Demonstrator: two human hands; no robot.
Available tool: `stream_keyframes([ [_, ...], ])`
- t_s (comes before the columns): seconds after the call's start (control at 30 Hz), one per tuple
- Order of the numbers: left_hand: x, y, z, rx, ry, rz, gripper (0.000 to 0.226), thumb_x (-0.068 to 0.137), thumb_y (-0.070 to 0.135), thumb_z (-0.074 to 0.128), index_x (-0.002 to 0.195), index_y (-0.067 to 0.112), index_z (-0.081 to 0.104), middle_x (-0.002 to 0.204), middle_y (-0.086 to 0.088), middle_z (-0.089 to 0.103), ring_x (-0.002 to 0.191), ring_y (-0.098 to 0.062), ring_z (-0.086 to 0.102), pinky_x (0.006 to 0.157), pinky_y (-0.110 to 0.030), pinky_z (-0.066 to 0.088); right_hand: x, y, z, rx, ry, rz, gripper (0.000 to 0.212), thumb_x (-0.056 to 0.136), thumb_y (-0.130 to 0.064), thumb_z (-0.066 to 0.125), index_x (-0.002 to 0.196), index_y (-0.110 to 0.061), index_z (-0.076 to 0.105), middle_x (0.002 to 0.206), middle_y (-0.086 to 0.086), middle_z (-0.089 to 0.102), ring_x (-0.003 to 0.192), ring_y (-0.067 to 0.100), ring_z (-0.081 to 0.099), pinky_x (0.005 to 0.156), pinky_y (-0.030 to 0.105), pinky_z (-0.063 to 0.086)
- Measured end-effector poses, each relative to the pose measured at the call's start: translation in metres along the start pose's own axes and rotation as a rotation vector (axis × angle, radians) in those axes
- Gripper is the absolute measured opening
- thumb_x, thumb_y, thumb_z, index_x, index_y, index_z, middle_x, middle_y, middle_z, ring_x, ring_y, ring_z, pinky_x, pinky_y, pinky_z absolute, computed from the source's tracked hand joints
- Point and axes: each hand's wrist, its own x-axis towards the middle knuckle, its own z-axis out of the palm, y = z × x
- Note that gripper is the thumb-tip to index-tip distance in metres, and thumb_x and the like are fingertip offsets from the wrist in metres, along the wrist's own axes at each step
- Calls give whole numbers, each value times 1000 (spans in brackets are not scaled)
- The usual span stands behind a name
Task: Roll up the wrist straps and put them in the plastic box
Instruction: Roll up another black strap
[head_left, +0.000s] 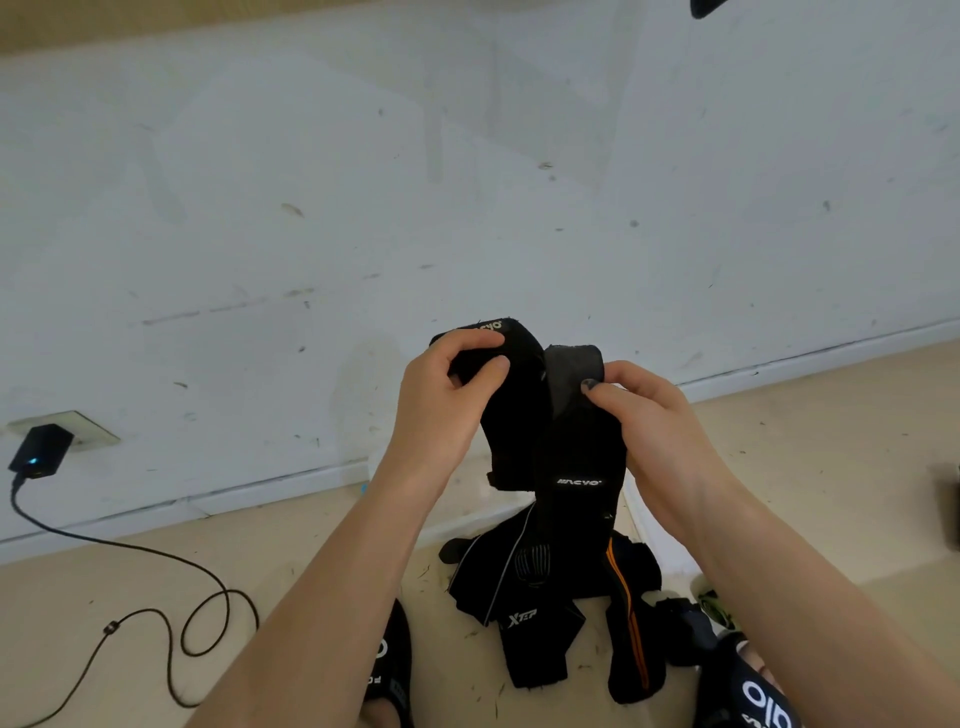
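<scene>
Left hand (447, 395) and right hand (654, 415) each pinch the top of the wrist strap (561, 447), above the strap pile (550, 613). Soft, light, floppy; roll from one end.

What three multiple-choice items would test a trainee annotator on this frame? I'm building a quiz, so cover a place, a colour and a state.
1. Where is the pile of straps?
A. on the floor
B. on a shelf
C. in a box

2. What colour is the stripe on one strap?
A. green
B. orange
C. pink

3. What is the left hand doing?
A. hanging idle
B. pressing the wall
C. gripping the held strap

Answers: 1 A, it lies below the hands on the floor; 2 B, orange on black; 3 C, fingers curl around its end.
</scene>
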Motion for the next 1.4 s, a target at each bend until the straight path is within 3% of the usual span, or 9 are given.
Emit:
stream_keyframes([
  [0.07,0,0,0,-26,-18,-26,25,90,19,74,109,36,74,106,23,70,92,-17,71,86,-33,59,-1,-1,0,-3,-20,-1,16,102,-9,56,97,-10,72,84,8,72,69,14,71,55,20,53],
  [0.2,0,0,0,-27,-52,0,25,93,15,71,110,32,74,104,19,73,93,-10,69,85,-21,56,-3,-1,4,-39,-107,-24,17,103,-9,56,102,-7,72,86,14,71,71,18,72,56,23,55],
  [0.33,-2,4,3,-48,-138,-8,25,98,8,61,108,26,76,102,10,76,96,-10,71,86,-31,59,-4,4,9,-114,-178,-89,15,103,-13,59,106,-5,71,78,17,66,74,25,66,65,27,56],
  [0.47,-4,5,6,-107,-157,-67,30,102,12,54,104,28,79,105,7,76,102,-15,71,93,-40,59,-2,7,12,-161,-132,-118,16,102,-15,61,98,-5,73,69,12,59,68,21,62,66,32,55],
  [0.67,-6,9,6,-233,-162,-131,20,101,22,59,105,21,79,107,4,76,107,-16,70,100,-41,56,1,12,12,-241,-69,-140,27,101,-18,63,92,7,63,61,9,40,60,19,41,55,23,40],
  [0.9,-6,5,5,-100,-138,-92,25,92,16,72,105,36,77,96,10,76,93,-16,71,81,-41,61,2,14,12,-190,-81,-109,18,101,-16,63,91,-5,72,65,7,64,64,15,66,61,24,56],
  [1.13,-4,5,3,-103,-149,-83,29,89,11,75,109,32,76,98,13,76,93,-8,71,84,-31,59,4,15,11,-232,-64,-92,18,101,-18,64,92,-4,71,67,12,58,65,18,64,59,22,57],
  [1.27,-3,6,1,-112,-147,-114,31,88,9,75,109,33,76,95,6,76,91,-18,72,77,-38,61,5,15,10,-239,-59,-83,16,100,-18,65,93,-4,69,67,19,64,65,19,67,60,26,57],
  [1.4,-3,8,0,-135,-159,-117,34,87,5,75,112,28,76,99,8,76,88,-7,71,71,-19,53,5,16,10,-239,-64,-80,17,100,-19,65,90,-5,67,76,23,66,69,26,64,65,31,55],
])
